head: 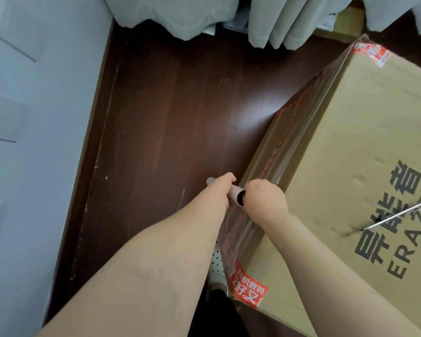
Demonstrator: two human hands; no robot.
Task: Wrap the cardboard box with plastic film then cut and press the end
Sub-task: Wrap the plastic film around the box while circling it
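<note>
Beneath you the dark wood floor (168,117) fills the middle of the view, with a pale wall (34,142) running down its left side and grey curtains (187,15) hanging to the floor at the far end. The box (350,142) stands on the floor at your right, its top facing you with black lettering, and its long left side runs from near your feet toward the curtains. Film (299,132) lies stretched and glossy over that left side and laps over the top edge, and a sheet of it runs from the near corner up to your hands. Both your bare forearms reach forward and meet beside the box's left edge, about halfway along it. Your left hand (220,190) is wrapped around the roll (237,194), whose pale tube sticks out past the hand at both ends. Its dark open end points at your right hand (263,198), which is curled just beside that end and against the box edge. Its fingers are tucked out of sight, so you cannot tell what it holds, if anything. A thin metal tool (396,216) lies on the box top, well apart from your hands. Red tape (249,289) with white print covers the near corner. A white shoe (216,266) shows between your left arm and the box.
</note>
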